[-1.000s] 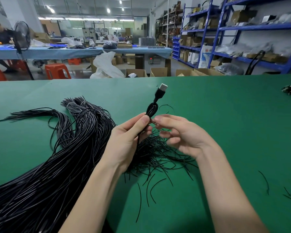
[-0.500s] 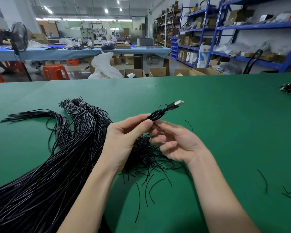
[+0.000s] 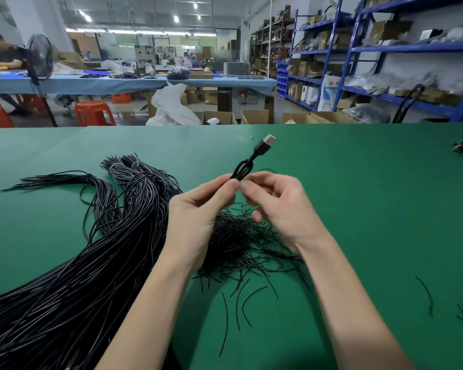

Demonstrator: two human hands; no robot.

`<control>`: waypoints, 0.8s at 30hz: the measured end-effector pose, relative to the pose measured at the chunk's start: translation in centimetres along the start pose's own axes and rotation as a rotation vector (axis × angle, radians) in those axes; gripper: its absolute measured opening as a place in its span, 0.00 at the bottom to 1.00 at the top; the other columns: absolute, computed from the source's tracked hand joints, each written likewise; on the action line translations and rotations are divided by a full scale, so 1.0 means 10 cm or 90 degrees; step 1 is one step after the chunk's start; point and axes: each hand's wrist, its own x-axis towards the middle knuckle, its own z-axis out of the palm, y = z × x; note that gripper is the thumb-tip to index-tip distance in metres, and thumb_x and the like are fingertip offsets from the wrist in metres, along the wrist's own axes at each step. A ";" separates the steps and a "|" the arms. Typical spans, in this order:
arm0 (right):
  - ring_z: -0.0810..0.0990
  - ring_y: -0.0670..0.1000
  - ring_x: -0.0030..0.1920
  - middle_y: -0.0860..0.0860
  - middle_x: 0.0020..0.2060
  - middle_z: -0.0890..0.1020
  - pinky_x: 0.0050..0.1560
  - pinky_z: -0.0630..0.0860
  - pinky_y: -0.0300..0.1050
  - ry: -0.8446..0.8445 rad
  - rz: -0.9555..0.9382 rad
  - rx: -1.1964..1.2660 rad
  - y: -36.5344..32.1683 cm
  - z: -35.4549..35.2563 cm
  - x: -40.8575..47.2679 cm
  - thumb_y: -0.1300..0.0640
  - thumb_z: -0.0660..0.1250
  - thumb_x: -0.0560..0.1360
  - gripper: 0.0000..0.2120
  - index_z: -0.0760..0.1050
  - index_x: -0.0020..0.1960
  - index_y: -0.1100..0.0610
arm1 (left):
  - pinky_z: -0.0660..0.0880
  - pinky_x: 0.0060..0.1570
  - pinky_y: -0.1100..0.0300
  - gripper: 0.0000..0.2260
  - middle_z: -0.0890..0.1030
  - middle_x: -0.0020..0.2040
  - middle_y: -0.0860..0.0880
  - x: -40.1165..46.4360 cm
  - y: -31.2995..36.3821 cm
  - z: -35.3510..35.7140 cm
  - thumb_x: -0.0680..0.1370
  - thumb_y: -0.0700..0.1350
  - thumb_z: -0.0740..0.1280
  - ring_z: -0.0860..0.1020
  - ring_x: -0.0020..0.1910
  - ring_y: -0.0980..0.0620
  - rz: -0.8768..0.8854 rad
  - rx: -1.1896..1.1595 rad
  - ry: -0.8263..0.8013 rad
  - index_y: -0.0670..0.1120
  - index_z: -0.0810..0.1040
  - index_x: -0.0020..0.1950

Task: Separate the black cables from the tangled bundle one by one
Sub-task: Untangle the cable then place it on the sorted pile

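Above the tabletop [image 3: 358,209], at twelve o'clock: USB cable [image 3: 247,164] looped.
Left hand [image 3: 198,209] and right hand [image 3: 278,206] both pinch it; tugging could tighten the knot.

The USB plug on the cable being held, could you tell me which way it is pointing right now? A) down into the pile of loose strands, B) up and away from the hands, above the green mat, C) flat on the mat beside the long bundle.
B: the USB plug sticks up past the fingertips of the left hand and right hand, which pinch the cable above the green mat.
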 end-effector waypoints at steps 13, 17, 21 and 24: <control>0.77 0.44 0.33 0.44 0.38 0.85 0.28 0.70 0.36 0.056 -0.030 -0.064 0.06 0.07 0.00 0.47 0.68 0.80 0.11 0.83 0.43 0.51 | 0.80 0.41 0.66 0.10 0.85 0.41 0.48 0.06 0.08 -0.04 0.67 0.41 0.75 0.81 0.37 0.56 -0.190 -0.181 0.034 0.40 0.85 0.47; 0.73 0.43 0.27 0.48 0.34 0.82 0.19 0.63 0.32 -0.008 0.309 0.189 0.04 0.06 0.00 0.47 0.71 0.77 0.13 0.83 0.39 0.54 | 0.79 0.43 0.67 0.07 0.87 0.44 0.46 0.04 0.04 -0.03 0.67 0.40 0.74 0.84 0.41 0.55 -0.125 -0.150 0.013 0.43 0.87 0.45; 0.69 0.42 0.26 0.49 0.34 0.78 0.17 0.59 0.29 -0.073 0.370 0.355 0.05 0.06 -0.01 0.50 0.77 0.66 0.12 0.80 0.41 0.56 | 0.79 0.45 0.67 0.06 0.87 0.46 0.44 0.01 0.02 -0.04 0.67 0.40 0.74 0.85 0.42 0.53 -0.109 -0.137 0.001 0.44 0.88 0.42; 0.69 0.42 0.26 0.48 0.34 0.78 0.18 0.59 0.29 -0.099 0.342 0.386 0.07 0.04 -0.02 0.51 0.76 0.67 0.08 0.82 0.38 0.56 | 0.79 0.47 0.66 0.07 0.87 0.46 0.43 0.03 0.00 -0.04 0.67 0.40 0.74 0.85 0.43 0.52 -0.104 -0.132 -0.007 0.44 0.88 0.43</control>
